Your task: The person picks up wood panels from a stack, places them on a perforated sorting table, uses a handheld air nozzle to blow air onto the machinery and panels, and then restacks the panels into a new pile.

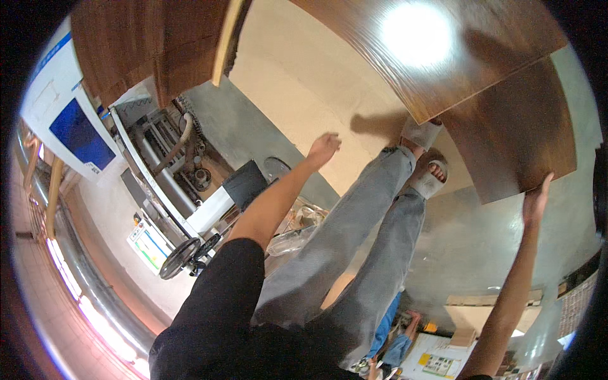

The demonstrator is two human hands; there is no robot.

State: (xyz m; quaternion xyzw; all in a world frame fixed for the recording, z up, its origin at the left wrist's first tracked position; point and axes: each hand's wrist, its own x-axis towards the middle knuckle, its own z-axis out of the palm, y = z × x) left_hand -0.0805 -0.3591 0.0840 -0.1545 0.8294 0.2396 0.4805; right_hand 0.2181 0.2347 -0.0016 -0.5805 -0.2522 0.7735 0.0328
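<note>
My right hand (537, 199) grips the near right edge of a dark brown wood-grain panel (516, 136), its fingers partly hidden by the board. This panel lies partly under another glossy wood-grain panel (354, 22), which carries a bright light reflection. My left hand (325, 149) hangs in the air with loosely bent, slightly parted fingers and nothing in them. Below it spreads a large pale tan sheet (288, 82) on the floor, apart from the hand. My feet in light sandals (425, 183) stand by the sheet, close to the panels.
On the left stand a machine with rollers (168, 164), a black handwheel (180, 258) and a white cabinet with a blue window (82, 136). Brown boards (126, 44) rise at the upper left. Clear plastic wrap (294, 240) lies beside my leg. Another person's legs (398, 348) show behind me.
</note>
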